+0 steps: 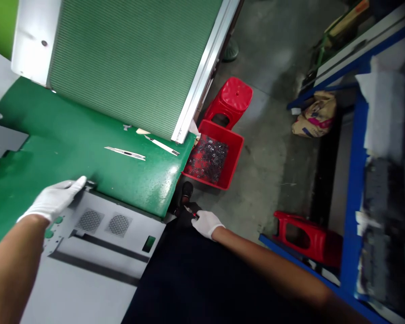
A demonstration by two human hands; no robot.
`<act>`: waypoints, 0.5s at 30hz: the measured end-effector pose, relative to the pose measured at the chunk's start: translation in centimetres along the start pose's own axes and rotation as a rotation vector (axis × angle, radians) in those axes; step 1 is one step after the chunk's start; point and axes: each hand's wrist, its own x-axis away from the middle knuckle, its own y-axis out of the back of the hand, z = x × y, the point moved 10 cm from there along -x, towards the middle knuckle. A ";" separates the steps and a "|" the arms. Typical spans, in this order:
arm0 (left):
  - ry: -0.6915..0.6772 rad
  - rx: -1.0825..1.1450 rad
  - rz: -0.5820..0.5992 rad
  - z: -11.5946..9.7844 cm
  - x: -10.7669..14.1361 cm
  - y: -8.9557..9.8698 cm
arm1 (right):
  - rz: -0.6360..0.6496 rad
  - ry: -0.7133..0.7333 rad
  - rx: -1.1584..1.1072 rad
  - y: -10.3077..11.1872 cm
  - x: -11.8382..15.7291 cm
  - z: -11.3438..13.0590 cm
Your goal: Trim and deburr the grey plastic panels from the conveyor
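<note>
My left hand (59, 198), in a white glove, grips the far upper corner of a light grey sheet panel (103, 252) lying on the green worktable. Two round perforated grilles, dark strips and a small rectangular cutout show on the panel. My right hand (207, 224), also gloved in white, is closed around a small hand tool (191, 213) with a red and black handle and a thin pointed tip. It is held apart from the panel, in front of my dark clothing; the tool's exact kind is not clear. Beyond the panel lie two slim utility knives (126, 153) (162, 146).
A ribbed green conveyor belt (131, 58) with a metal edge runs at the far side. Beside the table stand a red bin (235, 164) of small dark pieces and a red stool (236, 93). Blue shelving (353, 193) and another red stool (303, 236) are right.
</note>
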 end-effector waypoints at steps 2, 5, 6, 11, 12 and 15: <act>-0.077 0.054 0.038 -0.8 0.0 -0.7 | 0.001 0.011 0.004 0.4 -0.1 0.4; -0.069 0.080 0.032 -1.9 0.5 -1.6 | 0.004 0.023 0.015 1.1 -0.4 1.1; -0.055 0.089 0.016 -2.1 0.7 -1.7 | 0.003 0.030 0.019 1.3 -0.5 1.4; -0.021 0.108 -0.009 -2.6 0.9 -2.6 | -0.014 0.080 0.046 2.8 -1.3 3.6; -0.025 0.096 -0.005 -2.6 0.8 -2.8 | -0.018 0.091 0.053 3.1 -1.5 4.2; -0.077 -0.022 0.015 -3.0 0.6 -3.0 | -0.011 0.140 0.069 3.8 -2.2 6.4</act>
